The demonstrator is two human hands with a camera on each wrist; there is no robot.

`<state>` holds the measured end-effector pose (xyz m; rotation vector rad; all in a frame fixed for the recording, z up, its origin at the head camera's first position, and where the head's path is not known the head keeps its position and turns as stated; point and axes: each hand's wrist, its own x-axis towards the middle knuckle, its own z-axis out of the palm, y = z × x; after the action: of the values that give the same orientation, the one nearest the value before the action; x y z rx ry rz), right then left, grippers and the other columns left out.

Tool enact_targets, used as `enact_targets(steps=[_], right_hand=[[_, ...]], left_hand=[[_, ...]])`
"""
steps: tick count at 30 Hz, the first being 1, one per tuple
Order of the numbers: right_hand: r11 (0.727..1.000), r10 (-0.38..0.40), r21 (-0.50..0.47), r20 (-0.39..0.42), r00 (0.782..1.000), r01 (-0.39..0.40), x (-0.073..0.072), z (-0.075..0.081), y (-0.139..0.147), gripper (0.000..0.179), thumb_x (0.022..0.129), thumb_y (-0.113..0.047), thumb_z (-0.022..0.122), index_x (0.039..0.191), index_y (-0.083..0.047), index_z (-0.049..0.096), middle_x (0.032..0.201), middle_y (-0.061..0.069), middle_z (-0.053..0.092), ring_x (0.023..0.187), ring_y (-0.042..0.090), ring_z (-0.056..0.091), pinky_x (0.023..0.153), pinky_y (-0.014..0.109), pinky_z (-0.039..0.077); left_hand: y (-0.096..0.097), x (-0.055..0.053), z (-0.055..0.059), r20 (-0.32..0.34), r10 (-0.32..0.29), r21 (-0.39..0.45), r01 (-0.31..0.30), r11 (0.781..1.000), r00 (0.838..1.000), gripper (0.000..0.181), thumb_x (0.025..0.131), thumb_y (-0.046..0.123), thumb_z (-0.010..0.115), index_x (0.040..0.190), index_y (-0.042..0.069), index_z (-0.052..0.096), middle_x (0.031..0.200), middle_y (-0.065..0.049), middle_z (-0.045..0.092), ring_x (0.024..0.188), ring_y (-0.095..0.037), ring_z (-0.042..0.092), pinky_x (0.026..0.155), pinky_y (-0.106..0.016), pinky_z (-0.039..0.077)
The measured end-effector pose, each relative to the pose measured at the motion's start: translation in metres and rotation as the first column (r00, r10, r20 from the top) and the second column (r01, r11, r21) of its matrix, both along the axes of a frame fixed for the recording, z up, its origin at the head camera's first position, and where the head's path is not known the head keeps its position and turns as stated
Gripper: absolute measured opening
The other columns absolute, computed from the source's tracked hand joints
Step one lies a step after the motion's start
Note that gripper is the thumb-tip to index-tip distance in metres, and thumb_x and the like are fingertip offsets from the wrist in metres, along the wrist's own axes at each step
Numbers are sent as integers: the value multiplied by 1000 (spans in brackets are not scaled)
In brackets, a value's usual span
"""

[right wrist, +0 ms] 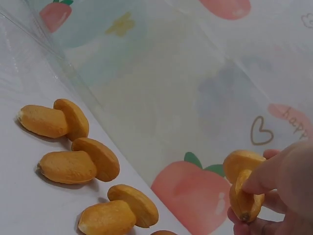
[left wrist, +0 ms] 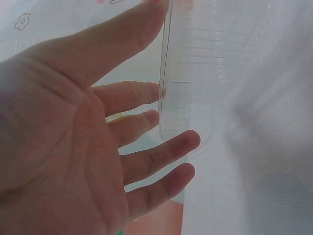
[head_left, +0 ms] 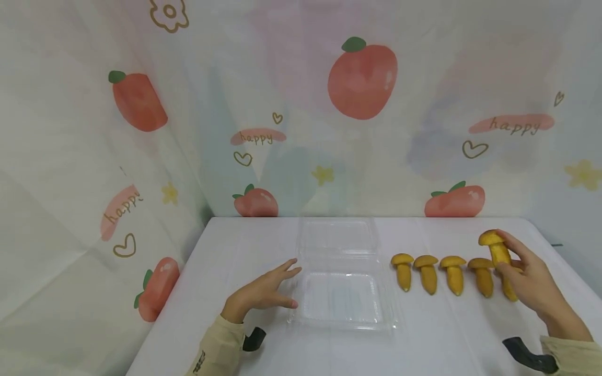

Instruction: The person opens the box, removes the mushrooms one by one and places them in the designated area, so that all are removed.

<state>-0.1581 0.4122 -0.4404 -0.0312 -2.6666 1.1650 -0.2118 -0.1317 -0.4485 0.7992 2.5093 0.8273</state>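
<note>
A yellow toy mushroom (head_left: 499, 254) is pinched between the thumb and fingers of my right hand (head_left: 529, 282), raised above the row on the table. In the right wrist view, that mushroom (right wrist: 239, 164) has its cap up and stem down. Several like it lie in a row, among them the leftmost mushroom (head_left: 403, 279), caps toward the back; the rightmost one is partly hidden by my hand. My left hand (head_left: 261, 292) has its fingers spread at the left side of a clear plastic box (head_left: 345, 328), whose hinged lid (head_left: 336, 240) lies folded back. Whether fingertips touch its rim is unclear.
A white cloth covers the table (head_left: 432, 334). Behind and to the left hangs a curtain (head_left: 301, 68) printed with fruit, hearts and words. Black bands (head_left: 254, 339) stick out near both sleeves.
</note>
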Motion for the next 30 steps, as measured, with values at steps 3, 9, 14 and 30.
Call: enact_targets(steps=[3, 9, 14, 30], right_hand=[[999, -35, 14, 10, 999, 35, 1, -2, 4, 73, 102, -2, 44, 164, -23, 12, 160, 39, 16, 86, -15, 43, 61, 10, 50], [991, -94, 89, -39, 995, 97, 1, -4, 16, 69, 102, -2, 42, 164, -18, 15, 160, 36, 22, 123, 38, 39, 78, 6, 31], [984, -134, 106, -68, 989, 140, 1, -10, 29, 67, 103, 0, 39, 163, -15, 15, 162, 34, 20, 137, 46, 27, 101, 6, 20], [966, -195, 155, -96, 976, 208, 4, -27, 57, 73, 94, 13, 39, 161, -3, 13, 150, 46, 27, 124, 62, 33, 127, 59, 15]], left_hand=[[1, 1, 0, -11, -6, -8, 6, 1000, 1000, 87, 87, 31, 80, 158, 8, 35, 171, -11, 17, 156, -35, 24, 122, -59, 30], [2, 1, 0, -18, -9, -14, 8, 1000, 1000, 87, 87, 32, 80, 158, 9, 35, 171, -11, 17, 156, -35, 24, 122, -58, 30], [2, 2, 2, -10, -4, -18, 4, 1000, 1000, 86, 88, 33, 79, 158, 10, 35, 171, -10, 17, 156, -34, 24, 122, -58, 30], [2, 4, 3, -10, 1, -17, -1, 1000, 1000, 86, 88, 32, 79, 158, 8, 35, 171, -10, 17, 156, -35, 23, 122, -58, 29]])
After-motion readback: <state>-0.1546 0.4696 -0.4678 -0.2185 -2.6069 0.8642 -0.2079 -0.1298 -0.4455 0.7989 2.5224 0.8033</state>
